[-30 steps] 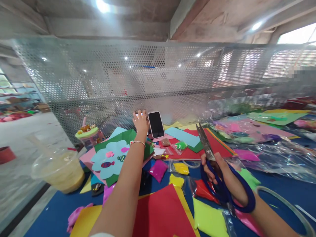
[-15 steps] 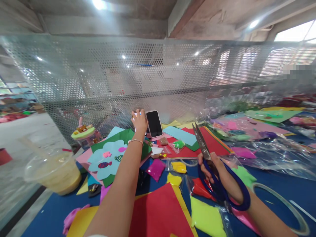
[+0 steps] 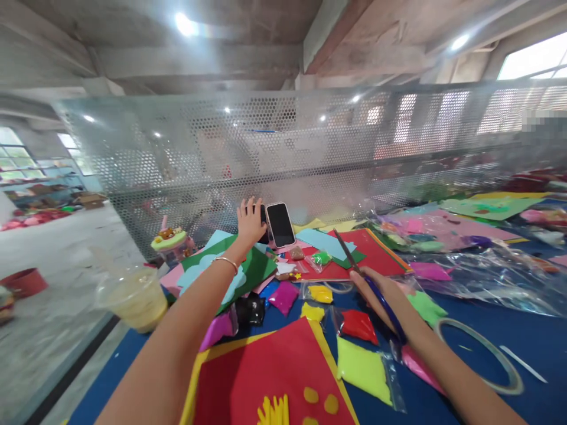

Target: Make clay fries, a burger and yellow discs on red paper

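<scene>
My left hand reaches to the back of the table with its fingers apart, over a dark phone that it partly covers. A second phone in a light case leans just to the right of it. My right hand is wrapped round the blue-handled scissors, their blades pointing up and left over red paper. In front lies a red sheet on a yellow one, bearing thin yellow strips and small yellow discs.
A plastic cup of drink stands at the left table edge, near a lidded cup with bear figures. Clay packets, a tape roll and plastic bags lie about. A perforated metal screen stands behind.
The view has tilted up and shifted left. The phone under my left hand had a lit screen and now looks dark. The scissors in my right hand have turned more edge-on, showing more of the red sheet's yellow pieces.
</scene>
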`<state>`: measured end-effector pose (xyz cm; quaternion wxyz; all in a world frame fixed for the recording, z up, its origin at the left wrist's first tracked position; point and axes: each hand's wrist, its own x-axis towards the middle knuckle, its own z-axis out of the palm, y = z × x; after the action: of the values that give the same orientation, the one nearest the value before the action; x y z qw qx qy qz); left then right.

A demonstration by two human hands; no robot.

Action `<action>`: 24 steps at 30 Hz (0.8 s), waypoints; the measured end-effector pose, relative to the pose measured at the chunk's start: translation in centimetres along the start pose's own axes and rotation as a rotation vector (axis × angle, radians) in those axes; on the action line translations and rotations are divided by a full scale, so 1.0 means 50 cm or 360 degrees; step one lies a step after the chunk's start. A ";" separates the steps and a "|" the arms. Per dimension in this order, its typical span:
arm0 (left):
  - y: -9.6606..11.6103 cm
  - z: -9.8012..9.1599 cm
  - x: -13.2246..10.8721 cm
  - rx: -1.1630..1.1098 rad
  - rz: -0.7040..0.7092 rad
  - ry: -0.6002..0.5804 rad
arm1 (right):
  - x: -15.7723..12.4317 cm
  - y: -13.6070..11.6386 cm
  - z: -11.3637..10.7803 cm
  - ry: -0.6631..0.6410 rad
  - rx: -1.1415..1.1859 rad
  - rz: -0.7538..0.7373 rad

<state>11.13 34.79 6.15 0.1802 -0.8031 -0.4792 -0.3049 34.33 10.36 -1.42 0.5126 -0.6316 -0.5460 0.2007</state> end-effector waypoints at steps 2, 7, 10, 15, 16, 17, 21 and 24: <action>0.017 -0.053 -0.035 -0.0055 0.0105 -0.0009 | 0.007 0.019 -0.003 0.0074 -0.0224 -0.0023; 0.056 -0.220 -0.206 -0.0235 0.0359 -0.0153 | 0.012 0.051 -0.012 -0.0023 -0.0880 -0.0215; 0.073 -0.312 -0.331 -0.0642 0.0378 -0.0382 | 0.009 0.059 -0.015 -0.0056 -0.0947 -0.0234; 0.090 -0.373 -0.460 -0.1093 -0.0197 -0.0673 | 0.002 0.065 -0.011 -0.0023 -0.1015 -0.0234; 0.088 -0.370 -0.470 -0.1145 -0.0288 -0.0675 | 0.000 0.066 -0.011 -0.0012 -0.1023 -0.0234; 0.086 -0.363 -0.476 -0.1208 -0.0380 -0.0660 | -0.002 0.066 -0.010 -0.0001 -0.1028 -0.0234; 0.064 -0.318 -0.486 -0.1452 -0.0673 -0.0546 | -0.005 0.063 -0.009 0.0045 -0.0999 -0.0268; 0.048 -0.288 -0.500 -0.1469 -0.0737 -0.0490 | -0.003 0.038 -0.011 0.0120 -0.0925 -0.0314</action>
<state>-0.17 8.79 0.38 -0.3356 -0.7077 -0.4807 -0.3944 35.65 10.19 -2.87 0.3475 -0.7026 -0.6198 -0.0381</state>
